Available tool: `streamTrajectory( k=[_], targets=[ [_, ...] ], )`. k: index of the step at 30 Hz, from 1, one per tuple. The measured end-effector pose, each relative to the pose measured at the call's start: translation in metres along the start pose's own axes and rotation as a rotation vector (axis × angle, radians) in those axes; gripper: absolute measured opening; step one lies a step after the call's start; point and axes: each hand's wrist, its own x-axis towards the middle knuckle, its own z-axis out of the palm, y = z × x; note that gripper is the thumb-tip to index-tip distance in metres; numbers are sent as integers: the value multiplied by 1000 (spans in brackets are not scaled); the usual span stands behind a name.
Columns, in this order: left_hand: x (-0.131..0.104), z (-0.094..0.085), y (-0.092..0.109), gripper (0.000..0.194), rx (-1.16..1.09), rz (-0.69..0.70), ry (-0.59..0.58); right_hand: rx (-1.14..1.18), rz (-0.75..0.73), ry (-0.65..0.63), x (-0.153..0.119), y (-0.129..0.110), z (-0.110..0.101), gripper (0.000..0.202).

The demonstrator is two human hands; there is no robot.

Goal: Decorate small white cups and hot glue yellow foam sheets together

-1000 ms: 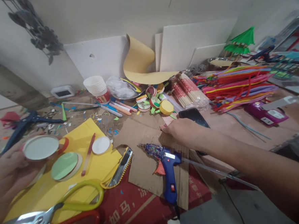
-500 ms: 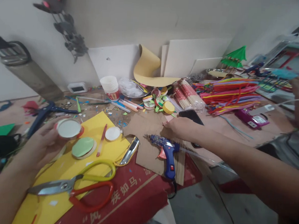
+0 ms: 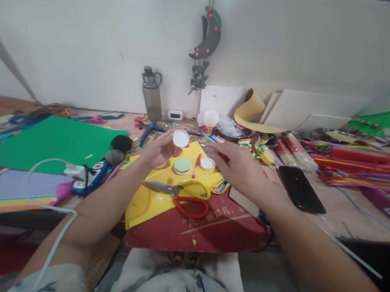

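Note:
My left hand (image 3: 160,150) grips a cut-off paper cup bottom (image 3: 181,138), white and round with a reddish edge, its white face tilted towards me. My right hand (image 3: 235,166) hovers to the right, fingers stretched apart and nothing visible in them. Below, on a yellow sheet (image 3: 159,214), lie a light green disc (image 3: 182,165), a red-capped pen (image 3: 196,166) and a white round piece (image 3: 207,163). Scissors (image 3: 191,206) with one yellow and one red handle rest in front. A yellow utility knife (image 3: 220,187) is partly under my right hand. My right arm mostly hides the glue gun (image 3: 264,218).
A phone (image 3: 301,189) lies to the right, beside colourful pipe cleaners (image 3: 349,162). Paper cups (image 3: 210,120) and a bottle (image 3: 152,95) stand by the wall. On the left are a green sheet (image 3: 59,142) and a white cable (image 3: 62,232). Red board (image 3: 163,236) edges the front.
The view has swung left. My right hand has moved away from the cardboard by the phone, leftwards towards my left hand. My left hand still holds the cup bottom.

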Motion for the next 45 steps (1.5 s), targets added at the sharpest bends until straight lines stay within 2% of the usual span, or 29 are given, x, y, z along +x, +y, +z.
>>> streamTrajectory(
  k=[2, 5, 8, 10, 14, 19, 23, 32, 41, 45],
  targets=[
    [0, 2, -2, 52, -13, 21, -28, 111, 58, 131, 16, -13, 30, 38],
    [0, 6, -5, 60, 15, 57, -60, 232, 195, 288, 31, -13, 75, 50],
    [0, 11, -7, 66, 36, 88, -102, 360, 241, 281, 33, -9, 105, 64],
    [1, 13, -9, 64, 46, 112, -117, 437, 209, 277, 30, -7, 114, 65],
    [3, 15, -15, 63, 92, 130, -129, 522, 180, 322, 24, -3, 114, 55],
    [5, 13, -16, 66, 135, 121, -144, 621, 199, 304, 24, 10, 112, 63],
    [3, 13, -15, 68, 152, 129, -131, 685, 200, 310, 25, 13, 114, 58],
    [1, 15, -15, 62, 231, 118, -68, 621, 250, 388, 21, 9, 116, 55],
    [0, 11, -14, 62, 203, 84, -135, 509, 232, 397, 20, 13, 114, 47],
    [0, 11, -14, 58, 179, 54, -114, 512, 212, 402, 23, 20, 118, 49]
  ],
)
